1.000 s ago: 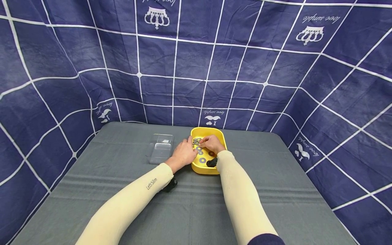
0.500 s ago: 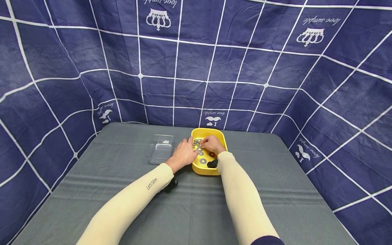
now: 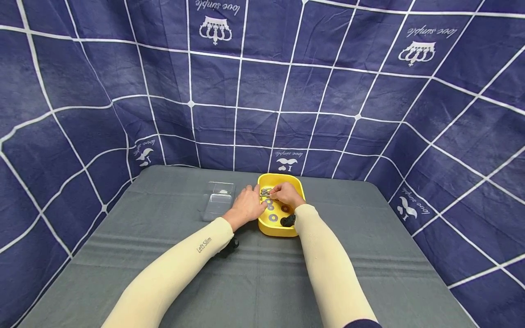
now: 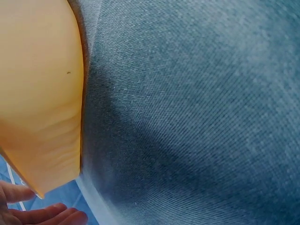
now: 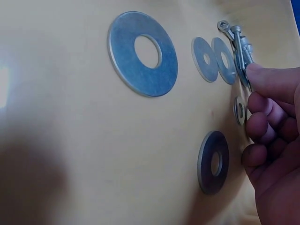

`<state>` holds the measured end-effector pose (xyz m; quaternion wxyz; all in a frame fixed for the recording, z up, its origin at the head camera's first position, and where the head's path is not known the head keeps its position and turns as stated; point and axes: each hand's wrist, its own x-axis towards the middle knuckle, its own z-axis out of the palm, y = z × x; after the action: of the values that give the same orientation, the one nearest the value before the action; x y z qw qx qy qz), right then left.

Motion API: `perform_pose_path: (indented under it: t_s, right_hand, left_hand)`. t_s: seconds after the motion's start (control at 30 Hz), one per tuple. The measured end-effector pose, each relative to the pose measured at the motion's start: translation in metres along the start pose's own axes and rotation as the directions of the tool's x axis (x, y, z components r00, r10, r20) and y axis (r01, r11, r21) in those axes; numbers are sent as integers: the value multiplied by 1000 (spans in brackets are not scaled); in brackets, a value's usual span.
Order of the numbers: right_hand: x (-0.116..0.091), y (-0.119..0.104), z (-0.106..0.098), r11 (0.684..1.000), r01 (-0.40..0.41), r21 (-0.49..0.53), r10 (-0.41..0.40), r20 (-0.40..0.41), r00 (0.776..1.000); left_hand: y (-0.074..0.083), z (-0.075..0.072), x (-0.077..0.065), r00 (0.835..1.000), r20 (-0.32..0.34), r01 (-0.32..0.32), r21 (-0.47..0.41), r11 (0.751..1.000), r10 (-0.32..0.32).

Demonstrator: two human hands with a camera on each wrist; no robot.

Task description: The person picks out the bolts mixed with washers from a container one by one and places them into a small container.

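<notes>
A yellow plastic bin point(image 3: 279, 231) stands on the grey cloth, holding flat metal washers point(image 5: 143, 54) and a small cluster of screws point(image 5: 238, 44). My left hand point(image 3: 247, 204) holds the bin's left rim, its thumb reaching over the inner side. The left wrist view shows those fingers at the bottom left, beside the bin's outer wall. Inside the bin, my right hand point(image 3: 287, 193) has thumb and index finger together at the screws, pinching one by its end; its tip is partly hidden by the thumb. A thick ring point(image 5: 240, 110) lies close to the curled fingers.
To the left of the bin lies a clear plastic box point(image 3: 218, 207) with compartments. A dark washer point(image 5: 213, 161) is below my right hand's fingers. Blue gridded cloth point(image 3: 262, 82) walls in the table's back and sides.
The view has tilted slightly, so everything sits a little lower. Both hands stay nearly where they were, the right hand's fingertips still at the screws.
</notes>
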<state>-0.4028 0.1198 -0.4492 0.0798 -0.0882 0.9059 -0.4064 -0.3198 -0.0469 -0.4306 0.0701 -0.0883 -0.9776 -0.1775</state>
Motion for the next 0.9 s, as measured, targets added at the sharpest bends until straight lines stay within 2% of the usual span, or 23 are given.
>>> perform_pose_path:
  t_s: [0.2,0.33,0.47,0.67,0.9]
  right_hand:
    - [-4,0,-2,1000,15,28,-15,8,1000]
    - [-5,-6,-6,997,72,-31,-72,5,997]
    - [-4,-13,-11,984,140,-109,-140,7,990]
    - [-3,-21,-19,978,181,-106,-179,26,983]
    - [-3,-33,-24,967,219,-132,-217,30,976]
  left_hand:
    - [0,-2,0,1000,-16,-24,9,1000,24]
    - [-3,-8,-1,997,-54,-54,21,998,55]
    - [-8,-16,-2,995,-71,-69,76,995,74]
    - [-23,-30,-6,990,-86,-95,155,983,109]
    - [-45,-43,-10,992,-97,-69,162,984,85]
